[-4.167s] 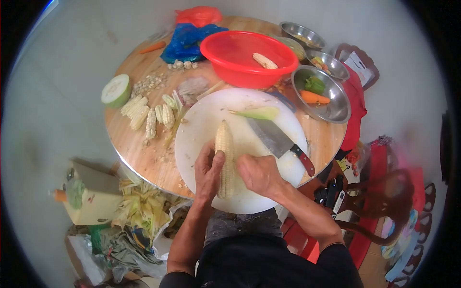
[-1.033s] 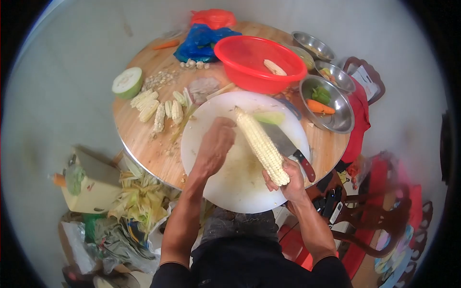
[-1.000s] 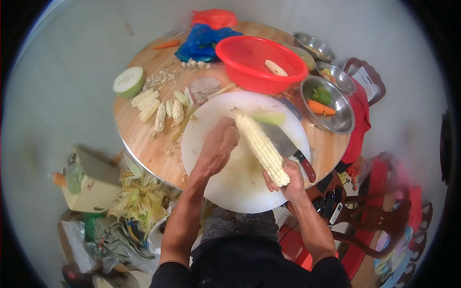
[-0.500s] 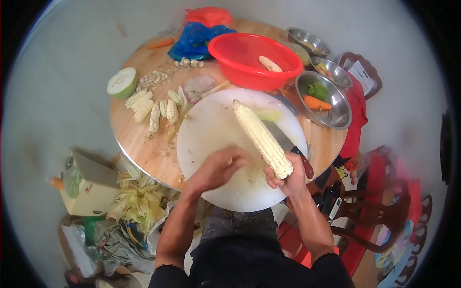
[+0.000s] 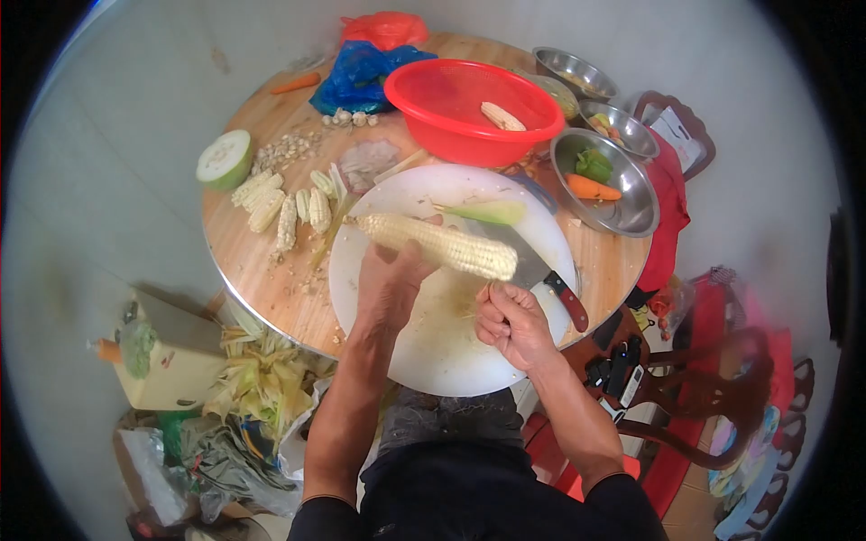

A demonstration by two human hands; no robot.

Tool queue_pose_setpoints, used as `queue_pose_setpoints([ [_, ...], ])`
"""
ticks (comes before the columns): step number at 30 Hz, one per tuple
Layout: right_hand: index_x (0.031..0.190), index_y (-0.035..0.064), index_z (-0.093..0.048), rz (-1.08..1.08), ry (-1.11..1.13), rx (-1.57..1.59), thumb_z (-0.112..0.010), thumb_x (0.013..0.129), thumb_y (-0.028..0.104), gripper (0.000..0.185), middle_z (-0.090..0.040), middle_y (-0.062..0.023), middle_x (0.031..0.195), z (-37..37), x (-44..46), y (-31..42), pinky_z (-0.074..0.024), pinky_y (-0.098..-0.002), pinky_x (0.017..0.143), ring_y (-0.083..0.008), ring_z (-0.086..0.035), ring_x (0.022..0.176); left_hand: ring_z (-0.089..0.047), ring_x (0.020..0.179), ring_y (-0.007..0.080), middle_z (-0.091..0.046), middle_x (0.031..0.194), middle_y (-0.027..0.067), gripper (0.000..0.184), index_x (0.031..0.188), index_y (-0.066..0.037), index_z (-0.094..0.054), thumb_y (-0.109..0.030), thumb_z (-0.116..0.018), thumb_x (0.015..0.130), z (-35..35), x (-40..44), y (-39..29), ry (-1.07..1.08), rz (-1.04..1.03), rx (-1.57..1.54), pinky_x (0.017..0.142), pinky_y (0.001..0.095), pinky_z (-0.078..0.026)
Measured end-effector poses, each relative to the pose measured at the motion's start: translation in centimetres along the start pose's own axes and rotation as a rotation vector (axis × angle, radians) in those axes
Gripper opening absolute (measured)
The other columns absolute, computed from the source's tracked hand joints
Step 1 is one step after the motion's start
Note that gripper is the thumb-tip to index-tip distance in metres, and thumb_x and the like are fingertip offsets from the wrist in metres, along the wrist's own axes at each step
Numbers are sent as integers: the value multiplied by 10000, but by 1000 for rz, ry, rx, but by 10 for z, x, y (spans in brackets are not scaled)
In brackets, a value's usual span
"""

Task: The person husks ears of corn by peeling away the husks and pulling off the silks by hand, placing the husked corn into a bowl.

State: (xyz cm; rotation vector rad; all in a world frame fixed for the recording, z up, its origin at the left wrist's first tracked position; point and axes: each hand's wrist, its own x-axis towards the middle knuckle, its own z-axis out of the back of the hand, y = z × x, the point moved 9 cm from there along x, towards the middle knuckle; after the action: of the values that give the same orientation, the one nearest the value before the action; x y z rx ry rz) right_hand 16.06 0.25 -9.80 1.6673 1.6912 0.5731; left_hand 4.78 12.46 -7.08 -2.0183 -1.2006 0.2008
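An ear of corn [image 5: 442, 245], husked and pale, lies tilted across my left hand [image 5: 397, 270], whose fingers are wrapped round its middle. Just below the thick end of the ear, my right hand [image 5: 512, 323] is closed in a pinch; whatever its fingertips hold is too small to make out. Under both hands is a round white cutting board [image 5: 433, 361]. On the board's right side rests a cleaver [image 5: 564, 298] with a dark red handle, its blade partly behind the corn. A pale green husk leaf [image 5: 492, 212] lies by the blade.
Short corn pieces [image 5: 266, 203], loose kernels and a cut green gourd [image 5: 225, 158] sit at the left. A red basin [image 5: 478, 117] with a piece of corn stands behind the board. Metal bowls [image 5: 604, 185] hold vegetables at the right. Stripped husks [image 5: 262, 374] are piled below the table.
The corn has passed from my right hand to my left and swung from steep to nearly level. My right hand has let go of it and closed beside its thick end.
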Motion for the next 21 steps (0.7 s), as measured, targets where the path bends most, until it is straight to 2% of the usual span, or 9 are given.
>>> queue_pose_setpoints([
  [5,1054,17,-614,139,24,-173,-584,1036,271,256,-459,27,668,5,-17,30,-401,-270,550,-63,-414,571,-610,1209,360,-578,1344,228,523,1353,43,-436,-287,-641,1002,37,-6,-19,-314,-45,175,1020,527,-523],
  [8,1066,3,-635,142,69,-659,-622,1001,247,252,-582,-60,695,-6,-24,34,-473,-329,559,-144,-574,589,-640,1160,348,-592,1313,214,508,1361,44,-440,-281,-621,1015,53,-11,-26,-414,-4,171,983,499,-553],
  [10,1082,1,-660,352,4,-1505,-668,951,242,274,-670,-176,832,-40,-26,41,-527,-406,649,-285,-684,712,-657,1127,342,-605,1287,206,497,1348,50,-454,-280,-621,1016,55,-11,-27,-416,0,161,959,487,-567],
  [12,1118,7,-656,395,2,-1534,-694,920,242,309,-665,-203,935,-49,-30,50,-527,-431,705,-330,-679,777,-674,1093,336,-617,1261,199,487,1334,56,-468,-279,-621,1016,57,-11,-29,-421,-4,155,936,475,-581],
  [14,1154,13,-652,436,7,-1562,-720,889,242,357,-661,-230,1038,-66,-33,63,-528,-456,761,-375,-675,841,-674,1033,238,-642,1226,118,411,1366,-6,-496,-182,-612,1012,60,-12,-26,-429,67,193,823,419,-598],
  [16,1218,33,-628,53,-223,-1709,-754,862,267,444,-642,-242,1158,-52,-31,76,-516,-460,852,-394,-663,970,-675,1027,237,-643,1222,116,416,1359,-2,-503,-189,-618,1007,54,-14,-30,-439,85,248,809,409,-599],
  [17,1218,33,-628,55,-222,-1710,-754,862,267,444,-642,-242,1158,-56,-30,79,-516,-460,852,-394,-663,970,-676,1021,236,-644,1219,114,421,1353,3,-509,-197,-625,1001,52,-15,-31,-448,103,303,794,399,-601],
  [19,1288,26,-584,472,-198,-1807,-797,820,292,579,-644,-250,1165,-88,-35,101,-513,-456,903,-424,-641,1048,-679,1017,233,-643,1221,115,434,1352,6,-509,-208,-629,995,52,-15,-25,-431,150,318,793,391,-600],
  [21,1315,5,-569,603,-187,-1828,-825,797,270,635,-650,-237,1181,-93,-29,97,-511,-416,921,-392,-640,1080,-681,1013,229,-642,1223,116,447,1352,9,-508,-219,-633,989,49,-16,-19,-415,193,331,791,384,-600],
])
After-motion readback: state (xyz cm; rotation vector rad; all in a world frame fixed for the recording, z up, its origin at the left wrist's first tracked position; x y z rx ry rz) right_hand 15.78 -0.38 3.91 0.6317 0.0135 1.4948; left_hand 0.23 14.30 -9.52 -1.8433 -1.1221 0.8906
